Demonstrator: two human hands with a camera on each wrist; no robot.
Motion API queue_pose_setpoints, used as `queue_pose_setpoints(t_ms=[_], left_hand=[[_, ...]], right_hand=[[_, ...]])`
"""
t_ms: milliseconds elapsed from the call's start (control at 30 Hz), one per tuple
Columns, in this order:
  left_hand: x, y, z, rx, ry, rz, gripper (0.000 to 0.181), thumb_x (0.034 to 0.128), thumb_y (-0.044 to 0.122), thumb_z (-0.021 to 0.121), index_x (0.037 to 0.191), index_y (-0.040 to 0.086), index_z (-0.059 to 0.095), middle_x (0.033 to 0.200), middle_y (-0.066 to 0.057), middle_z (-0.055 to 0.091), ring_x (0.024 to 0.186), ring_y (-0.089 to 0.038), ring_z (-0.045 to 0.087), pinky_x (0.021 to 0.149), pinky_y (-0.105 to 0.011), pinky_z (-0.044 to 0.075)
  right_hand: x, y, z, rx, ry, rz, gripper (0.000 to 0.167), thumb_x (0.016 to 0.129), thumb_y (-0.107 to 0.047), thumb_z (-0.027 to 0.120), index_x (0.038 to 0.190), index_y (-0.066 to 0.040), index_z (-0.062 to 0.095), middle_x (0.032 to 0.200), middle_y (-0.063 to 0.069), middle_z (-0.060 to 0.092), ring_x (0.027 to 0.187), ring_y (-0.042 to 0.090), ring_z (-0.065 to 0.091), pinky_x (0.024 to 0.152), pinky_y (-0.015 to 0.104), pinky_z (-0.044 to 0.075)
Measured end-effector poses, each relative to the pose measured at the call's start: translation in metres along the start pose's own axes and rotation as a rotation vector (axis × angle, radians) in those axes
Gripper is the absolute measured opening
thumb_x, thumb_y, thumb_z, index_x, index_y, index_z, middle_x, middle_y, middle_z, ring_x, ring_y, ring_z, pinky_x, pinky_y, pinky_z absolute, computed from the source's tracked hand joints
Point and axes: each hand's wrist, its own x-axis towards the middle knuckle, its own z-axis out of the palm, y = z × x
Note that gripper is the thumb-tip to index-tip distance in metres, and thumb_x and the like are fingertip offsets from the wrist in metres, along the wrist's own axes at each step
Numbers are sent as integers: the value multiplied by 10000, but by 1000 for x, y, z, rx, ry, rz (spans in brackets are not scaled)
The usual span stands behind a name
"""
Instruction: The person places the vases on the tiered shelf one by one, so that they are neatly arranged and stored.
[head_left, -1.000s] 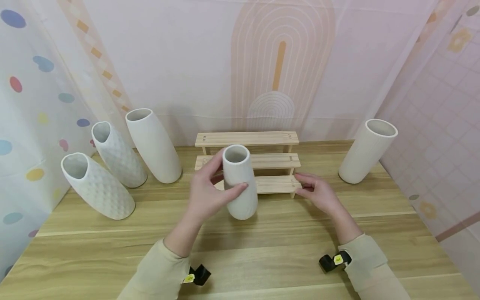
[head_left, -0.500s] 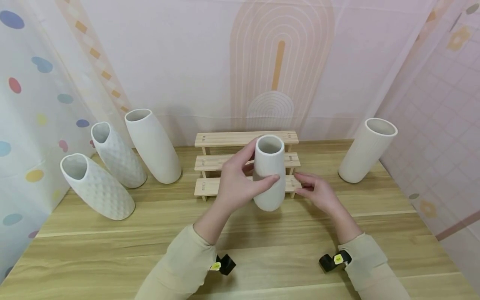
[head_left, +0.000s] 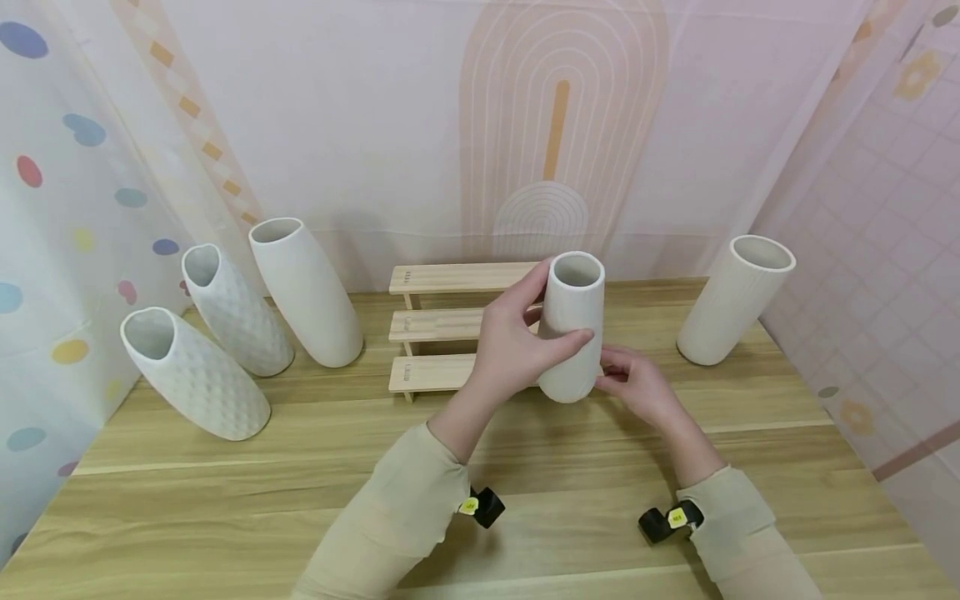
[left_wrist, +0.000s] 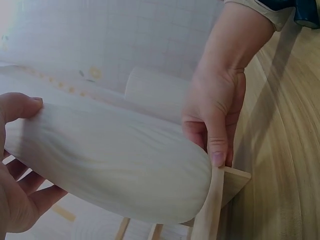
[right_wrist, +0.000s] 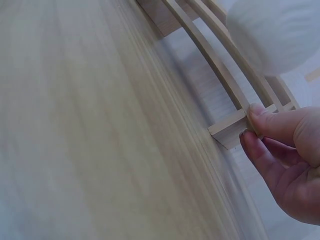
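My left hand grips a tall white ribbed vase, thumb across the front and fingers behind. The vase is held upright at the right end of a three-step wooden display rack, hiding that end in the head view. In the right wrist view the vase bottom hangs above the steps, apart from them. My right hand pinches the right end of the lowest step, thumb on top and fingers beneath.
At the left stand a plain white vase, a textured one and a dimpled one. Another white vase stands at the right, beyond my right hand. A patterned cloth hangs behind the wooden table.
My left hand has carried the vase rightward and slightly back, from the rack's middle to its right end. My right hand has stayed at the lowest step.
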Motion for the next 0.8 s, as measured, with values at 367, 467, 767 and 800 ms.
queue_pose_setpoints(t_ms=[367,467,767,800], left_hand=[[9,-19,10,42,14,13,656,742,95,863,1333,125,578,1171,-9,656,1065,-94,601,842,-312,555],[10,-22,12,50,28,14,677,741,91,865,1350,114,571,1191,-21,654,1077,-98,602,846,-298,554],[15,-27,16,45,69,19,701,729,80,866,1363,91,568,1183,-58,660,1054,-133,620,833,-305,564],[16,-27,16,44,67,19,698,731,77,864,1362,91,567,1179,-57,659,1051,-130,619,833,-306,564]], right_hand=[[0,0,0,1,-12,-22,403,875,27,721,1265,71,631,1285,253,591,1015,351,638,843,329,544],[0,0,-1,2,-12,-17,406,871,36,721,1265,72,630,1287,253,589,1019,354,635,846,325,542],[1,1,0,0,-4,-11,405,873,24,725,1265,66,633,1294,251,586,1039,351,630,856,339,542],[1,1,0,0,-4,-11,405,873,23,725,1265,66,634,1292,250,587,1039,351,630,855,340,543]])
